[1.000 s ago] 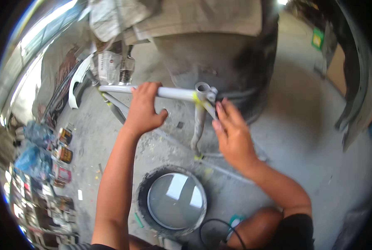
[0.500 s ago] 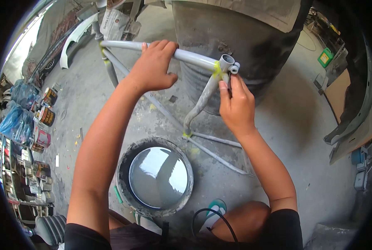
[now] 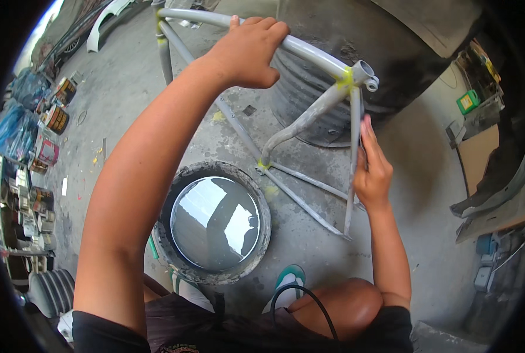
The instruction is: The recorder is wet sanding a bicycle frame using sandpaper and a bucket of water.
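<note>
Hands on a grey bike frame

Hands hold a grey bike frame [image 3: 309, 117] that stands near the middle, toward 12 o'clock; the left hand [image 3: 248, 50] sits at 12 o'clock, with its fingers curled tight around the top tube; the right hand [image 3: 371, 167] is at 3 o'clock from the middle, with its fingers straight and close together, pressed flat against a thin back tube; I cannot tell if anything is under that hand. Yellow tape marks the joints of the frame. A round tub of water [image 3: 215, 220] sits on the floor at 6 o'clock from the frame, just beside its low end. A big dark drum [image 3: 333, 88] stands behind the frame. Paint cans [image 3: 39, 147] line the floor at 9 o'clock, well apart. A green box [image 3: 467, 101] sits at 2 o'clock.
</note>
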`<state>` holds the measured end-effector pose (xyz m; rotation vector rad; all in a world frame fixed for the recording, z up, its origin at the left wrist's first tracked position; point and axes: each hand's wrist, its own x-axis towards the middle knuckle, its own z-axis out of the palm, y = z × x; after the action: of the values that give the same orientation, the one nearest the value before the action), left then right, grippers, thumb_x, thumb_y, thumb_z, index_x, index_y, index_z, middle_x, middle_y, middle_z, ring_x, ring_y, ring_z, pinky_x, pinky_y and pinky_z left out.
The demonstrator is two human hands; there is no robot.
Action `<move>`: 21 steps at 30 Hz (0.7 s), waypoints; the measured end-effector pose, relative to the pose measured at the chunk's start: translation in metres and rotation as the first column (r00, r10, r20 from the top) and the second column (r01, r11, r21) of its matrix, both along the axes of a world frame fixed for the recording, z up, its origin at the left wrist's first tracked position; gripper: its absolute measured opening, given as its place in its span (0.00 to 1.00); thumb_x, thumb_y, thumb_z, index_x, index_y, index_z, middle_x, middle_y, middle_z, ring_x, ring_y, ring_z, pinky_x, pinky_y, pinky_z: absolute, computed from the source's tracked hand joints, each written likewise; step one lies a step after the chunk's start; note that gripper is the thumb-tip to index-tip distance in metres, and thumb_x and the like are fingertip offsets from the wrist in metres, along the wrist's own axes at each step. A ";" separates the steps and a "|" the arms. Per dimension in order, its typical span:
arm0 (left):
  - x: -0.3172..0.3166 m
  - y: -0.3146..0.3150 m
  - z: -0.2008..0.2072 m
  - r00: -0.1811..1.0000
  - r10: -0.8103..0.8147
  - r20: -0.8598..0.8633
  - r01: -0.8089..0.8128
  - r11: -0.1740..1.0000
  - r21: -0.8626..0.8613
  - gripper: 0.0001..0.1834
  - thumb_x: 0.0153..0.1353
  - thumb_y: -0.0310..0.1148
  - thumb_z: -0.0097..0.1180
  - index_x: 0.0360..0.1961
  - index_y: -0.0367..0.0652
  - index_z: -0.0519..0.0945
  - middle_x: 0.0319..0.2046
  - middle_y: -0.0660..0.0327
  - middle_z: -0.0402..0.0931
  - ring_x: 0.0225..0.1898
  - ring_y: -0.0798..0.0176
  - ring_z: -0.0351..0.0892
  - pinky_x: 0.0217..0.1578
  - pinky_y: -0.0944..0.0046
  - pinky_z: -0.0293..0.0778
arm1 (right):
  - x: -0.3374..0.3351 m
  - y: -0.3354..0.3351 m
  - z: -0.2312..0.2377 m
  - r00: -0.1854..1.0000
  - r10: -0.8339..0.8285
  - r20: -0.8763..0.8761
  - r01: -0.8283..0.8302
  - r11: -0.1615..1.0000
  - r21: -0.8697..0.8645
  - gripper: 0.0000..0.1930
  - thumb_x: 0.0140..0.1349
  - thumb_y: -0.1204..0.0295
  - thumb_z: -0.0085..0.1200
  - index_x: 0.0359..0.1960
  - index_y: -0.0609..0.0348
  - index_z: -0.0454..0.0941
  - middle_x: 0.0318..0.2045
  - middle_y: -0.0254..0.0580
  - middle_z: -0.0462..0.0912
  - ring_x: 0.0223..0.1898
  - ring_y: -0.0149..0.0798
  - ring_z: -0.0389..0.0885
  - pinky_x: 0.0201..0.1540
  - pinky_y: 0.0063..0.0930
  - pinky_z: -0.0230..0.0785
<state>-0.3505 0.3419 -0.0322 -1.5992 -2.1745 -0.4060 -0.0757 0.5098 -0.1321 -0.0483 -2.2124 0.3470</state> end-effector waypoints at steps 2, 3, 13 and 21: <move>0.003 0.002 0.001 0.999 0.022 -0.025 -0.022 0.999 0.025 0.31 0.46 0.32 0.62 0.54 0.41 0.70 0.51 0.51 0.73 0.63 0.42 0.69 0.67 0.27 0.57 | 0.025 0.032 -0.019 0.994 -0.111 0.021 0.112 0.992 -0.053 0.16 0.66 0.84 0.52 0.55 0.68 0.78 0.54 0.58 0.81 0.54 0.55 0.82 0.55 0.40 0.75; 0.005 0.008 0.001 0.999 0.018 -0.048 -0.015 0.998 0.061 0.31 0.46 0.33 0.63 0.54 0.41 0.70 0.51 0.51 0.73 0.63 0.42 0.69 0.67 0.27 0.57 | 0.037 0.044 -0.019 0.968 -0.247 0.048 0.251 0.964 -0.090 0.14 0.67 0.83 0.52 0.53 0.68 0.78 0.51 0.54 0.83 0.50 0.51 0.84 0.52 0.37 0.75; 0.005 0.001 -0.004 1.000 -0.006 -0.027 0.008 0.998 0.069 0.33 0.44 0.33 0.62 0.55 0.41 0.70 0.52 0.51 0.73 0.61 0.40 0.69 0.65 0.31 0.58 | -0.019 0.070 0.059 0.899 0.393 0.193 -0.200 0.761 -0.617 0.23 0.52 0.65 0.74 0.45 0.66 0.79 0.32 0.32 0.80 0.32 0.25 0.76 0.35 0.23 0.70; 0.012 -0.007 0.002 0.995 -0.081 -0.049 0.085 0.993 0.077 0.33 0.42 0.31 0.59 0.55 0.39 0.70 0.48 0.47 0.72 0.57 0.39 0.69 0.60 0.46 0.64 | -0.037 0.071 0.054 0.907 0.358 0.224 -0.181 0.809 -0.559 0.24 0.40 0.68 0.74 0.39 0.68 0.81 0.26 0.36 0.81 0.29 0.26 0.76 0.35 0.25 0.71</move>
<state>-0.3389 0.3354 -0.0304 -1.6433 -2.0374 -0.4698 -0.1132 0.5807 -0.0781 -0.0873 -2.3770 1.1857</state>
